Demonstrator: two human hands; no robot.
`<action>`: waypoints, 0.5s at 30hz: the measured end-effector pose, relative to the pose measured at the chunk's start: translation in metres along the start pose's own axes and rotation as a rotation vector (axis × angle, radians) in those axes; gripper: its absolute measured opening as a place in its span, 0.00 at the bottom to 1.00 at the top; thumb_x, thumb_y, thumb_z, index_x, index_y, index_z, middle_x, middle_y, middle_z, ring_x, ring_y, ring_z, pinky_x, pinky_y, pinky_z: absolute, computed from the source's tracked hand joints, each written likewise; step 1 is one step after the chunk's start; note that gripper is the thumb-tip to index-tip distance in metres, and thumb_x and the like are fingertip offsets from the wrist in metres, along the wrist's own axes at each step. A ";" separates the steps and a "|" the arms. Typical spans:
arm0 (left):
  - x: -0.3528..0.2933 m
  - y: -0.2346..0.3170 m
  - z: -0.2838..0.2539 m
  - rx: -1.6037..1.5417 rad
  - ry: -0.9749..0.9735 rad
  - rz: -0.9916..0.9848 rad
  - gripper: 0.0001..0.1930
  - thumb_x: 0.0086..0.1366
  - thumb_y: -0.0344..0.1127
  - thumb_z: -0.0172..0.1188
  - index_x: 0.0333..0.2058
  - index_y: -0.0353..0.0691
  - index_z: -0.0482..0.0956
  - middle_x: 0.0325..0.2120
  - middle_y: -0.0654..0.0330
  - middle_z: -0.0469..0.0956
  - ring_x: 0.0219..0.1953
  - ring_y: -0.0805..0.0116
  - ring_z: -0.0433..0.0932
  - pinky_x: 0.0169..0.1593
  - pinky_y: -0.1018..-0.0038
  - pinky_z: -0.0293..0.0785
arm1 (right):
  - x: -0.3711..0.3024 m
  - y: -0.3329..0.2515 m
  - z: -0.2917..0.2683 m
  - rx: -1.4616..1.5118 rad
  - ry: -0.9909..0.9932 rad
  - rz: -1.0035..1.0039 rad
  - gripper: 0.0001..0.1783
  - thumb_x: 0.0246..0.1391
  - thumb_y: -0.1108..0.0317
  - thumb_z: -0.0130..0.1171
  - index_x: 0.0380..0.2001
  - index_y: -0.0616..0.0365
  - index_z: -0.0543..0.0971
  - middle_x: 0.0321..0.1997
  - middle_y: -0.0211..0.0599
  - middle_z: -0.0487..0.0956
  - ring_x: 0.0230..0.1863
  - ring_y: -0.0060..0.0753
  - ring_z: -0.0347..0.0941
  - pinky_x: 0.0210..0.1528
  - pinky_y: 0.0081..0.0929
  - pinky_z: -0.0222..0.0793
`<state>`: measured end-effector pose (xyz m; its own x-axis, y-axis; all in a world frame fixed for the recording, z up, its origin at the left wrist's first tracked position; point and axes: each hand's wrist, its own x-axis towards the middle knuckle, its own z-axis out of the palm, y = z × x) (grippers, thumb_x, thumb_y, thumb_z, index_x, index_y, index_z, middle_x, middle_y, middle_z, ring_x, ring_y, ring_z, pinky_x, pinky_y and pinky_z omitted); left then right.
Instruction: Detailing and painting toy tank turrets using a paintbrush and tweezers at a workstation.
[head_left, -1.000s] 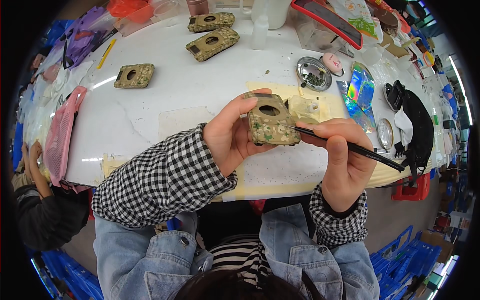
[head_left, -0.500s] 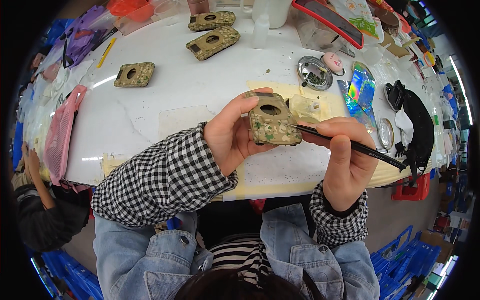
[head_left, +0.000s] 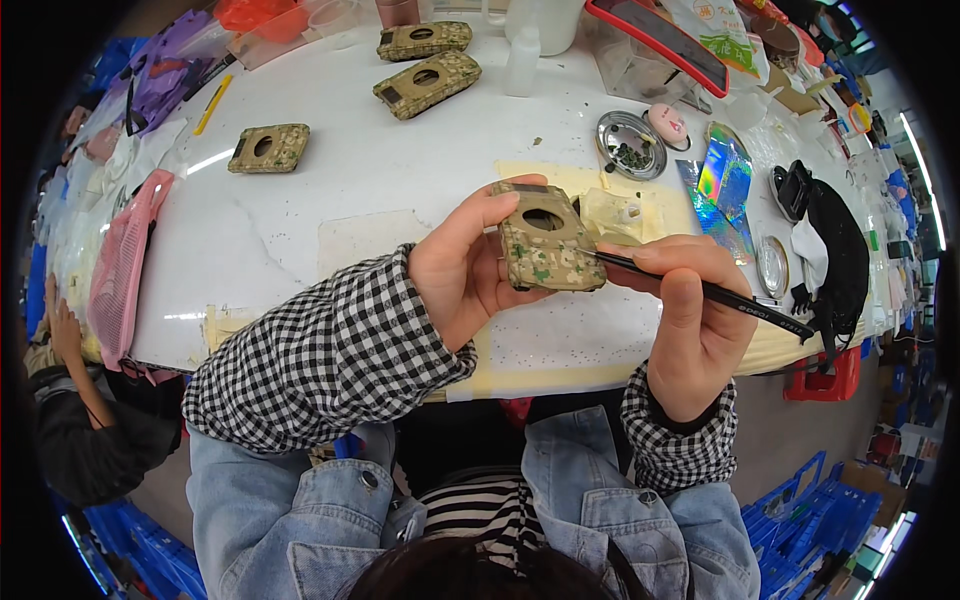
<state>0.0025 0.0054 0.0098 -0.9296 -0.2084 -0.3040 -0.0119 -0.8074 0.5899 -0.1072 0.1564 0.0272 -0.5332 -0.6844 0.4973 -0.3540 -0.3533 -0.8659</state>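
Pink mesh bag (head_left: 125, 270): I see it at the white table (head_left: 260, 225)'s left side.
Lone hull (head_left: 285, 148): lies on the table, camouflaged.
Left hand (head_left: 450, 265): I watch its fingers grip the tank body (head_left: 550, 262) over the table.
Black tool (head_left: 735, 295): tip at the tank body's right edge; contact I cannot tell.
Right hand (head_left: 690, 325): fingers pinched round the tool.

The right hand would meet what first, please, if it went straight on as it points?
Along its slim black tool, probably the camouflage-patterned model tank hull in the left hand, though depth is unclear.
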 end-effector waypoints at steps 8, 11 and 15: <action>0.000 -0.001 -0.001 0.000 0.005 0.003 0.24 0.65 0.46 0.41 0.56 0.41 0.60 0.49 0.54 0.69 0.49 0.65 0.72 0.50 0.70 0.72 | 0.000 0.000 0.000 -0.017 -0.001 0.006 0.08 0.57 0.72 0.50 0.34 0.67 0.74 0.37 0.44 0.76 0.36 0.28 0.72 0.41 0.22 0.70; 0.001 -0.001 -0.001 0.005 0.006 0.004 0.24 0.64 0.46 0.41 0.56 0.41 0.60 0.49 0.54 0.69 0.49 0.64 0.71 0.51 0.70 0.71 | 0.000 0.000 -0.001 -0.028 -0.002 0.007 0.08 0.57 0.72 0.50 0.34 0.67 0.75 0.37 0.44 0.76 0.36 0.28 0.72 0.41 0.22 0.70; 0.002 -0.003 -0.004 0.002 -0.002 0.010 0.24 0.64 0.46 0.41 0.56 0.41 0.60 0.49 0.54 0.69 0.50 0.64 0.71 0.52 0.69 0.70 | 0.000 0.000 0.000 -0.018 -0.002 0.009 0.08 0.57 0.73 0.50 0.34 0.68 0.75 0.37 0.44 0.76 0.36 0.28 0.73 0.41 0.22 0.70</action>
<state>0.0023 0.0050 0.0045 -0.9304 -0.2156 -0.2963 -0.0030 -0.8040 0.5946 -0.1073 0.1568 0.0266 -0.5350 -0.6888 0.4893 -0.3627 -0.3358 -0.8693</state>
